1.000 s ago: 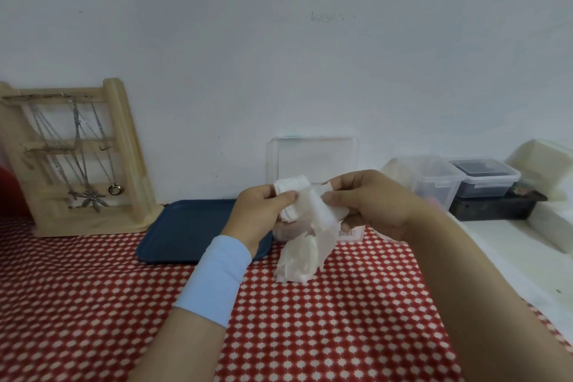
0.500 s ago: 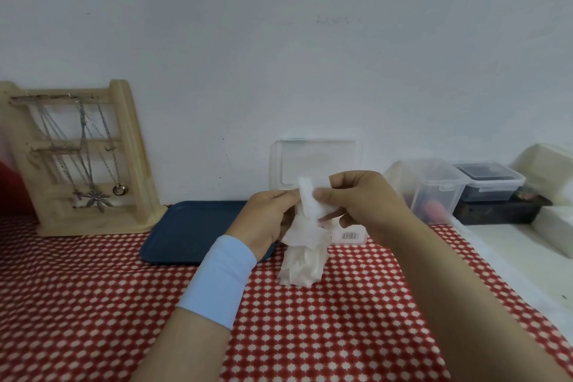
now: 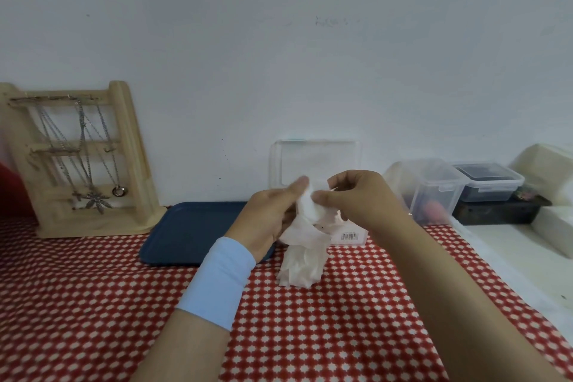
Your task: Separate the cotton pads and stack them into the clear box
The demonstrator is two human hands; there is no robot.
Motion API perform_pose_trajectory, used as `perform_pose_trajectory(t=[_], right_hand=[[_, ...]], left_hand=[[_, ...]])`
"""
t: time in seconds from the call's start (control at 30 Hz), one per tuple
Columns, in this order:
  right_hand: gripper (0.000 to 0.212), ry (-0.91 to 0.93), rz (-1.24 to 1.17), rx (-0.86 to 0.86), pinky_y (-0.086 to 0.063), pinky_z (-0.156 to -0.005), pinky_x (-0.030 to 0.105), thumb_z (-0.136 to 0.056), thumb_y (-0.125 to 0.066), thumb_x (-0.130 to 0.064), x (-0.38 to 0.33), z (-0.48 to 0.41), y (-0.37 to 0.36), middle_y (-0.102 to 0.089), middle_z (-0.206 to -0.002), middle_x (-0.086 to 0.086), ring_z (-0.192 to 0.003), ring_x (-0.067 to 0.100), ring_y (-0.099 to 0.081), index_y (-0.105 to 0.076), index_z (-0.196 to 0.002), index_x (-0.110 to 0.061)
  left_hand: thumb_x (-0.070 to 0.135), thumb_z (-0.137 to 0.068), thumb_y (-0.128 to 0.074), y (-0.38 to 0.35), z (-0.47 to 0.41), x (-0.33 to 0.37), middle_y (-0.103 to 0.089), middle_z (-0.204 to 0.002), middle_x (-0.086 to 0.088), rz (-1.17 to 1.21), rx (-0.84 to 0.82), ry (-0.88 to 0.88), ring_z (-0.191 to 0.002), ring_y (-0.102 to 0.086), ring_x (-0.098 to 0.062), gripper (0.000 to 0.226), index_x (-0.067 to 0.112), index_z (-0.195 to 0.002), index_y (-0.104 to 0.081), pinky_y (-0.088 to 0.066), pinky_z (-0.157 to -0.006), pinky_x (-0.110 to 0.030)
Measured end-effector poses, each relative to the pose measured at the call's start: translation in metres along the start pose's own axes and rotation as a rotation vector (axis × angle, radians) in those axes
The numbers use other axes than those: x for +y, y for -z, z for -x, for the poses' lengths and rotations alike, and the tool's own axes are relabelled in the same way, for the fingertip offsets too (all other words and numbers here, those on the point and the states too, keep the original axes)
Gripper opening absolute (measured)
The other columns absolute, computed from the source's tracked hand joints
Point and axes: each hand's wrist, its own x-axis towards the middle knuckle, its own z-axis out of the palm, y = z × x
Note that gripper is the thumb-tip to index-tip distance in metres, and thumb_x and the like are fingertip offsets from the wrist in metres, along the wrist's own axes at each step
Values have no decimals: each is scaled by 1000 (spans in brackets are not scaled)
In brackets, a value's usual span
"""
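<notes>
Moved: drawn closer together than a second before.
left hand [image 3: 269, 220]: pinched cotton pads [image 3: 305, 246] from nine o'clock.
right hand [image 3: 361, 198]: pinched them from three o'clock.
Handling: likely light, soft, clingy; best peeled by edges.

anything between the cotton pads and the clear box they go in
Nothing visible. The left hand and right hand hold the cotton pads just in front of the clear box, whose lid stands open; the hands hide its opening.

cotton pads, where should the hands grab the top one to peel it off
Pinch the top pad by its upper edge from the right with the right hand, left hand gripping just below from the left: the cotton pads hang as one limp strip, so a sideways pull should part them.
</notes>
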Motion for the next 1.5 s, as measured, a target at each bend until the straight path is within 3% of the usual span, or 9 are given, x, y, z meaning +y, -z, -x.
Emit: perform_pose_trajectory(t=[0.13, 0.23, 0.4, 0.53, 0.73, 0.93, 1.17, 1.37, 1.5], right_hand=[[47, 30, 177, 30, -51, -75, 30, -82, -75, -47, -2, 1, 2, -62, -97, -7, -83, 10, -63, -54, -116, -24], [68, -91, 320, -285, -54, -78, 35, -78, -68, -60, -5, 7, 9, -65, -108, -3, -88, 16, -70, -35, -128, -26], [111, -63, 302, -445, -62, -76, 33, -74, -88, -28, -1, 15, -10, -70, -109, 2, -69, 15, -76, -8, -151, -37], [85, -74, 272, -321, -57, -62, 24, -78, -85, -17, -2, 11, -12, -72, -101, 3, -61, 10, -69, -35, -147, -21], [10, 31, 211, -199, -54, -71, 23, -80, -83, -23, -7, 6, 17, -76, -84, -5, -77, 10, -67, -78, -89, -22], [5, 172, 184, -268, -54, -63, 15, -85, -79, -15, -10, 6, 29, -76, -74, -7, -69, 9, -70, -80, -87, -20], [39, 282, 402, -398, -57, -72, 44, -92, -60, -8, -13, 6, 29, -75, -95, 12, -73, 29, -62, -79, -81, -40], [43, 314, 439, -392, -56, -71, 20, -86, -73, -12, -15, 10, 31, -70, -88, -10, -69, -2, -62, -68, -123, -34], [64, 278, 389, -308, -59, -85, 25, -83, -80, -16, -10, 4, 30, -76, -87, -14, -81, -1, -70, -56, -142, -27]], left_hand=[[18, -88, -76, 2, 0, -4, -79, -102, -6, -78, 51, -30, -97, -76, -24, 23, 11, -110, -74, -57, -96, -46], [13, -91, -72, 6, -4, -8, -79, -104, -8, 27, 89, 2, -98, -75, -24, 23, 8, -114, -73, -60, -89, -40], [12, -93, -70, 8, -6, -10, -78, -104, -10, 86, 104, 23, -97, -76, -26, 21, 7, -113, -72, -60, -83, -37], [9, -92, -71, 12, -9, -11, -78, -107, -8, 100, 209, -29, -100, -75, -23, 16, 9, -108, -73, -61, -86, -36], [5, -92, -69, 26, -10, -6, -75, -108, -5, 2, 231, -74, -100, -73, -18, 16, 13, -105, -71, -60, -79, -28], [12, -95, -68, 18, -4, 0, -77, -107, -7, -72, 116, -42, -100, -74, -19, 14, 11, -108, -73, -61, -73, -27], [15, -93, -71, 14, -2, 2, -79, -100, 0, -246, 89, -91, -95, -75, -16, 17, 14, -109, -76, -63, -78, -32], [19, -89, -76, 4, 1, 2, -79, -93, 0, -401, -5, -78, -87, -77, -16, 13, 18, -102, -79, -64, -78, -36], [19, -89, -76, -2, 3, 2, -79, -93, -1, -396, -49, -75, -87, -76, -15, 14, 16, -103, -79, -63, -77, -31]])
